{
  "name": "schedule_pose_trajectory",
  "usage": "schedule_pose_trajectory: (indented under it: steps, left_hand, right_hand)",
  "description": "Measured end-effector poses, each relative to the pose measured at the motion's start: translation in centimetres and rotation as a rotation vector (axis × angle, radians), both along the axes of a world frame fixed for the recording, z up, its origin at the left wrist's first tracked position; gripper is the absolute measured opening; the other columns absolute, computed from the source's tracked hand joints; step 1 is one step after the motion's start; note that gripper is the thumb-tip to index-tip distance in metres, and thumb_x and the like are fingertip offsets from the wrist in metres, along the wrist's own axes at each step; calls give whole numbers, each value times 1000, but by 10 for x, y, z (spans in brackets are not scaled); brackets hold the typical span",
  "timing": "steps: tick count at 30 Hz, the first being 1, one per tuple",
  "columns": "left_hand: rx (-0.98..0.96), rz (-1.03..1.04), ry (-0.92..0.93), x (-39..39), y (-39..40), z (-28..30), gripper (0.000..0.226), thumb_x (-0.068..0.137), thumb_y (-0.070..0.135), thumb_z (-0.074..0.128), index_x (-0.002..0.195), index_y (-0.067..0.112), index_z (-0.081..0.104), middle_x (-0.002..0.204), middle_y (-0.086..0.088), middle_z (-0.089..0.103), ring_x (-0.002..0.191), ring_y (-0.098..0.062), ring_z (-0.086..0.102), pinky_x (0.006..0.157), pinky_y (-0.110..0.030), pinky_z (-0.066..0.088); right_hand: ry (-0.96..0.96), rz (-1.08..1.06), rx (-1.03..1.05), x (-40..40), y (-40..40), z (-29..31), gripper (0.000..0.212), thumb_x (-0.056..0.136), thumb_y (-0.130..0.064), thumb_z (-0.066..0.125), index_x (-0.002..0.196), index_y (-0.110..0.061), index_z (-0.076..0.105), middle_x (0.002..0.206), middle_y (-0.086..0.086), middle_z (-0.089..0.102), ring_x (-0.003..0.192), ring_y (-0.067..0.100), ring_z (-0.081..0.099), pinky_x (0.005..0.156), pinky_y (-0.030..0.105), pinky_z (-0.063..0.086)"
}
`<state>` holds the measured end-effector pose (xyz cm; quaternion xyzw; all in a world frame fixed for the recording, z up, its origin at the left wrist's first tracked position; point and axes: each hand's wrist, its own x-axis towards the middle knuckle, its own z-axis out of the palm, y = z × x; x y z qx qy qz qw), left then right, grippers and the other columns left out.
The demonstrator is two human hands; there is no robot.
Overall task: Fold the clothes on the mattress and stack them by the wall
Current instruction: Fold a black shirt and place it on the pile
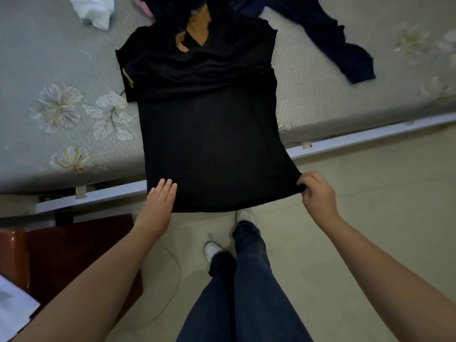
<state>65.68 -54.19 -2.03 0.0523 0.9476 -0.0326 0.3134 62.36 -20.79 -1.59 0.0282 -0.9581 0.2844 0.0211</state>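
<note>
Black shirt (209, 134) lies spread flat on the mattress (61, 70), its hem hanging over the mattress edge toward the person. The right hand (318, 191) pinches the hem's right corner; the left hand (159, 201) rests flat, fingers straight, on the hem's left corner. Beyond the shirt's collar lie a navy garment (333, 33) to the right and white cloth (93, 8) to the left.

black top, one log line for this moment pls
black top: spread, hem over mattress edge | left hand: flat at hem | right hand: pinching hem corner | fold: not begun
</note>
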Motion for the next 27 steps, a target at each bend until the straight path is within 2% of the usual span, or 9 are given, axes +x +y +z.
schedule_pose_trajectory:
  steps: [3, 6, 10, 13, 15, 17, 19, 22, 27]
  left_hand:
    - [-20, -10, -1, -3, -1, -1, 70, 92, -2, 37, 145, 7, -8, 155, -9, -8, 143, -23, -9, 114, -32, -4]
    - [-49, -26, 1, -5, -2, -1, 74, 90, -2, 42, 145, 7, -8, 155, -9, -7, 143, -23, -9, 115, -33, -3]
    - [-73, -50, 0, -6, 1, -1, 75, 90, -2, 41, 144, 6, -10, 155, -10, -9, 143, -24, -9, 115, -33, -3]
    - [-52, -25, 20, -4, 1, -1, 75, 90, -2, 40, 144, 7, -10, 155, -9, -9, 142, -24, -10, 114, -32, -4]
    - [-15, 47, 46, -1, -3, -3, 77, 89, -3, 43, 145, 7, -9, 155, -9, -8, 143, -23, -9, 114, -32, -3]
    - [19, 128, 96, 1, -10, -1, 76, 88, -5, 43, 145, 6, -8, 155, -9, -5, 143, -23, -8, 115, -31, -1]
    - [48, 186, 145, 4, -18, 5, 75, 87, -9, 40, 145, 5, -5, 155, -11, -2, 143, -23, -5, 115, -31, 1]
    - [91, 221, 209, 4, -26, 18, 73, 85, -14, 36, 144, 2, -3, 154, -15, -2, 143, -27, -5, 115, -33, 0]
    - [-9, 181, 305, -20, -32, 50, 67, 91, -7, 30, 143, 1, -11, 154, -16, -9, 142, -28, -8, 115, -33, -3]
  right_hand:
    - [131, 218, 135, -7, 8, 11, 33, 49, 30, 53, 71, 11, 68, 70, 22, 64, 58, 35, 63, 53, 35, 54]
    - [51, 391, 402, -10, 14, 14, 39, 42, 25, 64, 80, 15, 66, 65, 22, 61, 52, 34, 59, 47, 34, 52]
    - [-97, 502, 718, -16, 14, 13, 62, 33, -17, 91, 90, -3, 73, 62, 9, 59, 51, 24, 56, 47, 24, 45]
    - [-63, 520, 869, -29, 4, 17, 53, 34, -42, 88, 78, -16, 75, 53, 1, 57, 48, 18, 55, 50, 22, 42]
    - [-21, 499, 896, -39, -3, 22, 33, 33, -31, 87, 56, -17, 67, 44, 0, 52, 45, 19, 52, 56, 28, 36]
    - [58, 497, 916, -43, -6, 26, 25, 36, -13, 81, 50, -12, 61, 44, 2, 52, 47, 21, 53, 65, 32, 30]
    - [116, 434, 930, -43, -4, 30, 15, 55, -6, 65, 69, -9, 71, 62, 6, 64, 64, 24, 64, 79, 43, 42]
    - [135, 387, 887, -39, -1, 43, 51, 69, 0, 32, 105, 0, 68, 108, 14, 68, 101, 30, 65, 82, 58, 47]
    - [20, 240, 777, -52, -15, 62, 59, 61, 24, 57, 119, 13, 52, 126, 30, 52, 115, 48, 50, 92, 64, 35]
